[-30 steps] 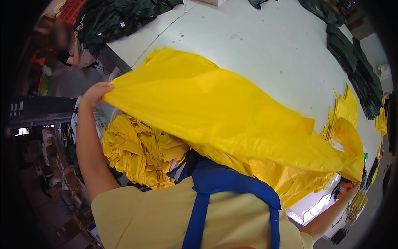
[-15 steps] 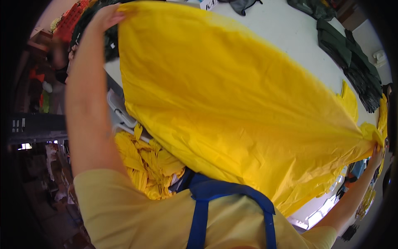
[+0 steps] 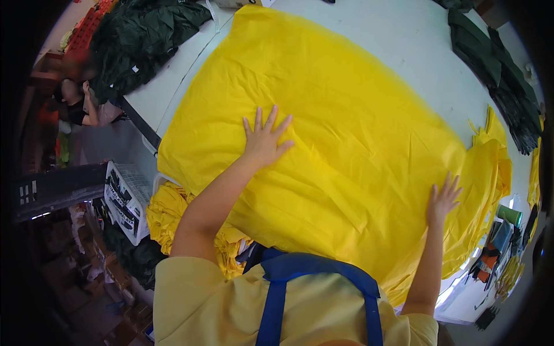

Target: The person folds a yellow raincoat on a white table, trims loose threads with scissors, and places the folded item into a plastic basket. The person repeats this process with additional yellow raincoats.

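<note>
A large sheet of yellow fabric (image 3: 334, 138) lies spread across the white table (image 3: 398, 29), with shallow creases and its near edge hanging down toward me. My left hand (image 3: 265, 140) rests flat on the fabric left of the middle, fingers spread. Farther right, my right hand (image 3: 444, 199) also lies on the cloth, its fingers stretched out and holding nothing. Beyond that hand, the fabric's right end gathers in loose folds.
Dark green cloth (image 3: 141, 46) is heaped at the far left, with folded dark green pieces (image 3: 490, 69) at the right. Crumpled yellow cloth (image 3: 167, 213) sits by my left arm, beside a white crate (image 3: 125, 202). A person (image 3: 86, 106) is beyond the table's left edge.
The raised yellow fabric has come down onto the table. Both hands have let go of its edges and moved inward, and now lie flat on top of it.
</note>
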Available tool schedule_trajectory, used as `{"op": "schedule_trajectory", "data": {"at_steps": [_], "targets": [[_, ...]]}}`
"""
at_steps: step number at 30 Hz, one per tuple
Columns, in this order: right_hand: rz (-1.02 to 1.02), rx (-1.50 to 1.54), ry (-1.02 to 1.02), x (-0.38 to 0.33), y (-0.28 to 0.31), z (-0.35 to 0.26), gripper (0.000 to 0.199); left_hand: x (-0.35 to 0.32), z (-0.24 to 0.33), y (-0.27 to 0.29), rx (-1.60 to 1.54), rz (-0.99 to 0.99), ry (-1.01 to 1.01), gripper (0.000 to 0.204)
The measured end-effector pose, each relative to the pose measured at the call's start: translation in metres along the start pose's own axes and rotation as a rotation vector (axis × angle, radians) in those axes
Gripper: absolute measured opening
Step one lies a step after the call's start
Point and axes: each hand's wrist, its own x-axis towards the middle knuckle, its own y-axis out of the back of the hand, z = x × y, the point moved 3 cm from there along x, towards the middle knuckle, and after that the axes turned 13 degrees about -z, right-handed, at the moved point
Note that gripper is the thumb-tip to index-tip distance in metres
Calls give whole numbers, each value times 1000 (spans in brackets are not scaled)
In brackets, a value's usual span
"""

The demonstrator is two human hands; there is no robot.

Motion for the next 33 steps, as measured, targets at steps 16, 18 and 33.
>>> {"op": "schedule_trajectory", "data": {"at_steps": [16,18,33], "targets": [[-137,131,71,-109,-23,-62,61,-30,-131,-44,50,-111,294,60],[-122,51,75,-125,-47,-60,60,-62,-210,-42,-39,-134,647,63],[-282,132,-417,-151,-60,-55,67,-67,-336,-49,-78,-172,952,71]]}}
